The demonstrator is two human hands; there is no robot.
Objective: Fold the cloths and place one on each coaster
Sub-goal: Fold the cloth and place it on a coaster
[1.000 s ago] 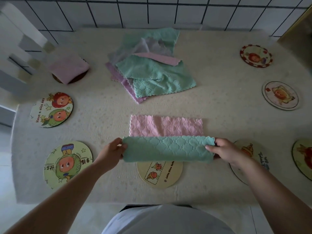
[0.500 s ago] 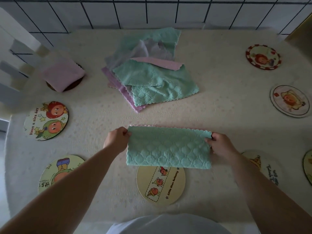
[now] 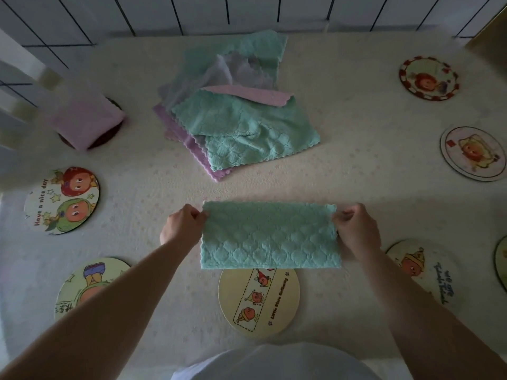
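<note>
My left hand (image 3: 183, 229) and right hand (image 3: 356, 229) each pinch a top corner of the green cloth (image 3: 270, 237). It lies long side left to right at the frame's middle. Its bottom edge just covers the yellow coaster (image 3: 259, 300) on the bench (image 3: 356, 174).

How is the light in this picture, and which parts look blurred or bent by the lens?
Head view: dim, soft light, no glare; the green cloth pinched by the left hand and right hand is fairly sharp; the folded pink cloth at far left is smeared; the wall tile lines splay outward, a wide-angle distortion.
</note>
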